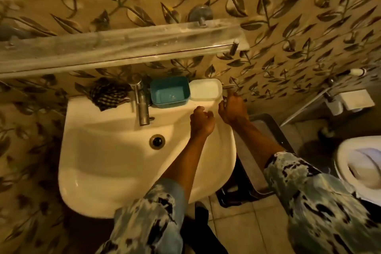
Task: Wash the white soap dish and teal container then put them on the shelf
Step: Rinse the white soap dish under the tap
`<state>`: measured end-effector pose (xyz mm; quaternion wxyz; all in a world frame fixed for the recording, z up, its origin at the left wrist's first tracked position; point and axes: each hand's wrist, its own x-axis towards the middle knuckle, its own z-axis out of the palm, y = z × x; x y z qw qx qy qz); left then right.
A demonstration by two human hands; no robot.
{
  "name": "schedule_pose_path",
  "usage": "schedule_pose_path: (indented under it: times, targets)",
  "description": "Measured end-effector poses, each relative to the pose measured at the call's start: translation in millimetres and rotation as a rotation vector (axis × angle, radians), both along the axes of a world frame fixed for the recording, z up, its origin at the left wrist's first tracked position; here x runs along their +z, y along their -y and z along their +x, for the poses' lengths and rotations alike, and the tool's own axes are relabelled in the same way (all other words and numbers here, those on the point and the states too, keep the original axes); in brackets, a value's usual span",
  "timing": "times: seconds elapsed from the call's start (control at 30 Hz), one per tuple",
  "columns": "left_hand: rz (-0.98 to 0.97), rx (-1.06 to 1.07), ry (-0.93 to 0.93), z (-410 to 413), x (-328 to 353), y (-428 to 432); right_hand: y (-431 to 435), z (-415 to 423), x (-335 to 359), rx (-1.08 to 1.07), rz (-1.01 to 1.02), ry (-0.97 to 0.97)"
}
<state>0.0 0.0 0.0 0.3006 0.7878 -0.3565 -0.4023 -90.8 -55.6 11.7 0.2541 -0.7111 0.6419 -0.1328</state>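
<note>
The teal container [169,92] and the white soap dish [205,89] sit side by side on the back ledge of the white sink [103,150], right of the tap [141,103]. My left hand [202,121] hovers over the sink's right rim, fingers loosely curled, holding nothing. Just below the soap dish's right corner is my right hand [233,108], fingers relaxed and empty. The glass shelf [123,45] runs along the wall above the sink.
A checked cloth [108,94] lies on the ledge left of the tap. The drain [157,141] is in the middle of the basin. A grey bin [266,142] stands right of the sink, and a toilet [358,163] farther right.
</note>
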Motion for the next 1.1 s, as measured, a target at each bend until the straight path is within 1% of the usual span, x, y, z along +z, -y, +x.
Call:
schedule_pose_path:
  times: [0.13, 0.33, 0.43, 0.57, 0.73, 0.83, 1.0, 1.1]
  targets:
    - [0.066, 0.195, -0.076, -7.9, -5.9, 32.9, 14.2, 2.1, -11.7, -0.055, 0.029, 0.038]
    - [0.118, 0.55, -0.338, 3.8, -37.6, 65.7, 28.8, 7.8, -27.6, -0.087, 0.049, 0.109]
    - [0.105, 0.647, -0.382, 5.9, -43.4, 70.3, 36.7, 8.4, -33.0, -0.106, 0.069, 0.186]
    - [0.076, 0.674, -0.397, 6.3, -37.3, 72.0, 46.4, 5.5, -33.5, -0.112, 0.056, 0.24]
    - [0.127, 0.692, -0.439, 5.0, -36.4, 72.6, 50.6, -0.4, -32.1, -0.023, 0.051, 0.228]
    - [0.107, 0.716, -0.484, 1.5, -31.0, 69.2, 49.7, -3.7, -29.0, 0.004, 0.054, 0.249]
    - [0.119, 0.663, -0.473, -2.9, -23.4, 53.2, 46.7, -8.7, -41.7, -0.032, 0.104, 0.264]
    - [0.12, 0.647, -0.45, -2.1, -21.0, 40.2, 32.4, -7.1, -23.6, -0.06, 0.111, 0.298]
